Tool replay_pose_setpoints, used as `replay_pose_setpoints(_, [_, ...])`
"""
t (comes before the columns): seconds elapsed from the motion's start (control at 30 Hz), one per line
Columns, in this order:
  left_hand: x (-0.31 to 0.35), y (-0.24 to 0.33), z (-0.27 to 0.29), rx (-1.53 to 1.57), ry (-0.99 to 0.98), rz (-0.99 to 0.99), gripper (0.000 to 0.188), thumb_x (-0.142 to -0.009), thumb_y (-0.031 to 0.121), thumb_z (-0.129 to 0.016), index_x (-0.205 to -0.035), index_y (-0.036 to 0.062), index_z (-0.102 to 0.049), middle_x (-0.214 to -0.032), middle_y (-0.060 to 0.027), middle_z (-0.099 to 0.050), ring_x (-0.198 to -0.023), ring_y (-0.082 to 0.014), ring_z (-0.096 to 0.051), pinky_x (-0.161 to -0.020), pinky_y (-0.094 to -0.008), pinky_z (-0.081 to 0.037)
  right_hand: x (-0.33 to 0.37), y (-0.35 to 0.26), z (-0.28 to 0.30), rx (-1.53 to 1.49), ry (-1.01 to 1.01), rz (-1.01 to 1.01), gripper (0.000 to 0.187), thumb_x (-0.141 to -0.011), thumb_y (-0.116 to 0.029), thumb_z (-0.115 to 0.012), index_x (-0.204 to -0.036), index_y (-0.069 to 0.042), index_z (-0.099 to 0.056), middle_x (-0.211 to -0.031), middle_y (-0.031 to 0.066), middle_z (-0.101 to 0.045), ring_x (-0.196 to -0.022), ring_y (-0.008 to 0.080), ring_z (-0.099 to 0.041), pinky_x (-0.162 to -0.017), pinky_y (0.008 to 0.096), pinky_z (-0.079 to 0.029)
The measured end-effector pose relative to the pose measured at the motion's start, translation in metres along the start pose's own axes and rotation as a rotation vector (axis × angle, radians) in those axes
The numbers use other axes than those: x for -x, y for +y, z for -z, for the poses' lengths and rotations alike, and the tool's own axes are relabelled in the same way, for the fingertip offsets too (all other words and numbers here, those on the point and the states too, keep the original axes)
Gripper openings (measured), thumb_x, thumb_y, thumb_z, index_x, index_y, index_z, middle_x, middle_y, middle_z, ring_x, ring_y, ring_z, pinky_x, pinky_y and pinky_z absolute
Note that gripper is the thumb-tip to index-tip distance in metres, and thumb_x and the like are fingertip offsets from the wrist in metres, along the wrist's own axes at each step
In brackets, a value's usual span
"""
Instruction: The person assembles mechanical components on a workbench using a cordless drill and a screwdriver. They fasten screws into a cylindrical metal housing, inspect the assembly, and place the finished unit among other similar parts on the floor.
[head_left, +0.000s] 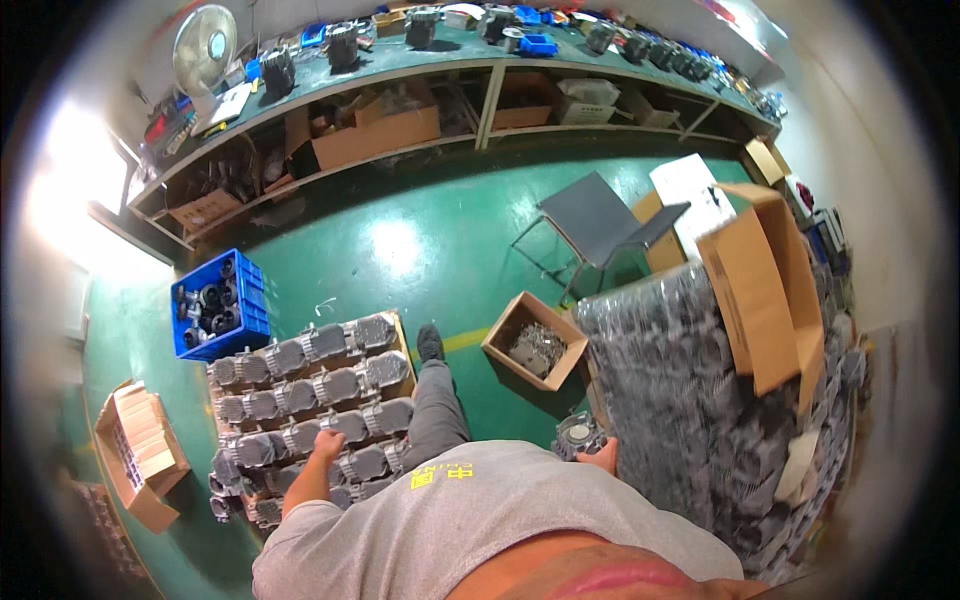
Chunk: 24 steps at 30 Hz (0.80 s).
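My right hand (602, 456) grips the edge of a grey metal housing (578, 433) with a round pale face, low beside the wrapped stack on the right. On the left, my left hand (328, 442) is closed over the rows of grey metal housings (340, 385) laid out on a pallet. Its fingers are curled, and what they hold, if anything, is too small to make out. Cardboard (408, 345) shows under and between the rows.
A blue crate (262, 305) of dark round parts stands beyond the pallet. An open carton (490, 348) of small metal pieces sits ahead, near a black chair (595, 220). Plastic-wrapped housings (650, 380) fill the right, under a carton (750, 290). A long workbench (390, 72) runs behind.
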<state>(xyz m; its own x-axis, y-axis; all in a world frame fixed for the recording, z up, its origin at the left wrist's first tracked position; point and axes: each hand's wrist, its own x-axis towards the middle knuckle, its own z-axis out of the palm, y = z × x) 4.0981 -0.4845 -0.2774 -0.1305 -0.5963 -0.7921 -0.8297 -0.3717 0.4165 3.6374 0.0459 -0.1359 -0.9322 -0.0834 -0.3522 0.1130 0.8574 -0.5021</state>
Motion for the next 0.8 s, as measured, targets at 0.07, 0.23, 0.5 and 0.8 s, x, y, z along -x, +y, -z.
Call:
replay_pose_setpoints(0.07, [-0.032,0.034,0.002,-0.334,0.155,-0.083,0.037,-0.08,0.03,-0.066,-0.098,-0.0012,-0.077,-0.092,-0.0234,-0.074,-0.088,-0.0349,-0.073,-0.08,-0.0452,-0.056,-0.031,-0.036,-0.007,0.122,0.009,-0.057,0.079,-0.056,-0.024,-0.088,-0.119,0.0,-0.047,-0.115,0.026,-0.056,-0.117,0.039,-0.057,-0.097,0.0469,-0.046])
replay_pose_setpoints(0.23, [-0.086,0.234,-0.017,-0.281,-0.117,-0.239,0.042,-0.084,0.034,-0.065,-0.103,-0.0032,-0.073,-0.101,-0.0233,-0.073,-0.097,-0.0361,-0.071,-0.089,-0.0417,-0.054,-0.115,-0.127,-0.033,0.217,0.01,-0.268,0.082,-0.057,-0.018,-0.088,-0.123,0.003,-0.046,-0.117,0.0267,-0.055,-0.117,0.0368,-0.058,-0.096,0.0483,-0.047])
replay_pose_setpoints(0.5, [-0.14,0.528,-0.016,0.102,-0.239,-0.505,0.048,-0.087,0.029,-0.068,-0.122,-0.0027,-0.07,-0.114,-0.0181,-0.074,-0.105,-0.0285,-0.07,-0.095,-0.0378,-0.054,-0.241,-0.333,-0.033,0.082,0.069,-0.108,0.077,-0.058,-0.023,-0.085,-0.121,0.005,-0.05,-0.114,0.027,-0.062,-0.113,0.0391,-0.061,-0.097,0.0479,-0.049])
replay_pose_setpoints(0.8, [-0.243,0.656,0.025,-0.21,-0.092,-0.379,0.049,-0.083,0.032,-0.068,-0.119,-0.0014,-0.072,-0.118,-0.0211,-0.073,-0.111,-0.0308,-0.07,-0.1,-0.0384,-0.053,-0.461,-0.504,-0.075,-0.099,0.058,0.219,0.07,-0.061,-0.018,-0.081,-0.119,0.003,-0.048,-0.113,0.0262,-0.062,-0.108,0.0415,-0.062,-0.096,0.0459,-0.049])
